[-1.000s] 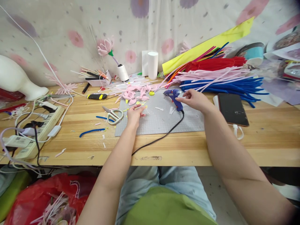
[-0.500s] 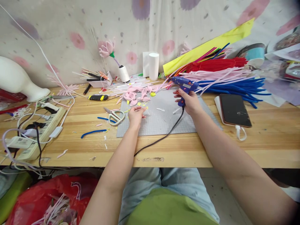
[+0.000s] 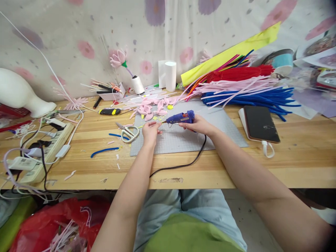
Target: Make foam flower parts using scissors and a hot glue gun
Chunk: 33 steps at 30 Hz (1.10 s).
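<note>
My right hand (image 3: 195,125) is wrapped round a blue hot glue gun (image 3: 183,118), which lies on its side in the air over the grey cutting mat (image 3: 178,140). Its nozzle points left and reaches the fingertips of my left hand (image 3: 151,131). Those fingers are pinched together; whatever small piece is between them is too hidden to name. Just beyond sit pink fuzzy petals (image 3: 148,108) and a round yellow piece (image 3: 170,107). Left of my left hand lie scissors (image 3: 130,133) with pale handles.
Bundles of blue pipe cleaners (image 3: 249,98) and red ones (image 3: 241,72) lie at the back right. A phone (image 3: 261,123) rests on the right. The glue gun's black cord (image 3: 181,167) crosses the table front. On the left are a power strip (image 3: 49,150) and a utility knife (image 3: 109,111).
My right hand has brought the glue gun left and down from the pipe cleaners, turning it so the nozzle meets my left fingertips. The left hand has barely moved.
</note>
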Each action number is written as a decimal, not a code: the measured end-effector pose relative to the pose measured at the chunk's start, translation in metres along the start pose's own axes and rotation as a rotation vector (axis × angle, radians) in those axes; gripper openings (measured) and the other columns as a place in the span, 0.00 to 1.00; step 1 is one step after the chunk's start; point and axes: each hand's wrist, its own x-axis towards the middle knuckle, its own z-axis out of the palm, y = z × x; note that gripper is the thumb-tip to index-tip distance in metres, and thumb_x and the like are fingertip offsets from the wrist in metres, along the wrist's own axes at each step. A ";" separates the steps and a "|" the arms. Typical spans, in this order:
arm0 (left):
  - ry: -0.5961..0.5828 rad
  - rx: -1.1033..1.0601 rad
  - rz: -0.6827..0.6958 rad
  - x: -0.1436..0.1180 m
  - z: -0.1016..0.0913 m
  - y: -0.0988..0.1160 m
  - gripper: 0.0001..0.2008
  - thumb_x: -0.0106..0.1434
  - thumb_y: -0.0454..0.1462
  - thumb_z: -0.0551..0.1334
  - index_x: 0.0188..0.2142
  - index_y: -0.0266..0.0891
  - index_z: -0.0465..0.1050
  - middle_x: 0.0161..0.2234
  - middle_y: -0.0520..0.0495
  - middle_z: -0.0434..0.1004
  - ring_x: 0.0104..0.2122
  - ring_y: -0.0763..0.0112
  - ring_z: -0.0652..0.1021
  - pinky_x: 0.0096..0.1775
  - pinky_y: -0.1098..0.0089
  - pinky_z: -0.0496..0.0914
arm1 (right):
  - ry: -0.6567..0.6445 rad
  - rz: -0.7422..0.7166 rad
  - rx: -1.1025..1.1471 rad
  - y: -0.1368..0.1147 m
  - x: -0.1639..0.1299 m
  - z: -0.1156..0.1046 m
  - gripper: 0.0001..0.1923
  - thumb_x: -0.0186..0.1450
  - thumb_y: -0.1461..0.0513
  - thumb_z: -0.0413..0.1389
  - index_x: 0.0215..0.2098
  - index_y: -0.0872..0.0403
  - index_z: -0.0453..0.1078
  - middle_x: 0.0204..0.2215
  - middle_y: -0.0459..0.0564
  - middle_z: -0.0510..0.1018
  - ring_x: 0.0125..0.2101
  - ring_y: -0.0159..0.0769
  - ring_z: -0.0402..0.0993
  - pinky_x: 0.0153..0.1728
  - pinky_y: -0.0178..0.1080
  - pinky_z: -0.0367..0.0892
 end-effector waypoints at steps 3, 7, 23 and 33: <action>-0.003 -0.013 -0.001 0.000 0.000 0.000 0.12 0.45 0.31 0.67 0.28 0.35 0.65 0.19 0.57 0.67 0.13 0.83 0.63 0.19 0.74 0.67 | -0.011 0.005 -0.057 0.003 0.001 0.000 0.23 0.50 0.44 0.59 0.25 0.55 0.66 0.16 0.42 0.65 0.17 0.25 0.58 0.18 0.33 0.54; -0.001 -0.026 -0.009 0.000 0.000 0.000 0.13 0.44 0.31 0.68 0.28 0.35 0.65 0.19 0.57 0.67 0.13 0.84 0.62 0.18 0.75 0.67 | 0.011 0.025 -0.080 0.002 0.002 0.001 0.22 0.49 0.44 0.59 0.25 0.55 0.66 0.16 0.42 0.65 0.18 0.25 0.58 0.19 0.34 0.54; -0.030 -0.049 -0.046 0.003 -0.001 0.000 0.12 0.42 0.30 0.68 0.26 0.35 0.67 0.18 0.58 0.66 0.12 0.84 0.61 0.18 0.75 0.67 | 0.016 0.023 -0.095 0.004 0.002 -0.002 0.23 0.50 0.44 0.58 0.26 0.56 0.66 0.18 0.43 0.68 0.18 0.25 0.58 0.20 0.34 0.56; -0.082 -0.028 -0.035 0.007 -0.003 -0.003 0.12 0.42 0.31 0.68 0.26 0.35 0.67 0.18 0.56 0.68 0.12 0.84 0.61 0.17 0.75 0.66 | 0.026 0.019 -0.065 -0.002 -0.001 -0.002 0.24 0.49 0.43 0.59 0.24 0.56 0.64 0.18 0.44 0.67 0.19 0.26 0.59 0.21 0.34 0.55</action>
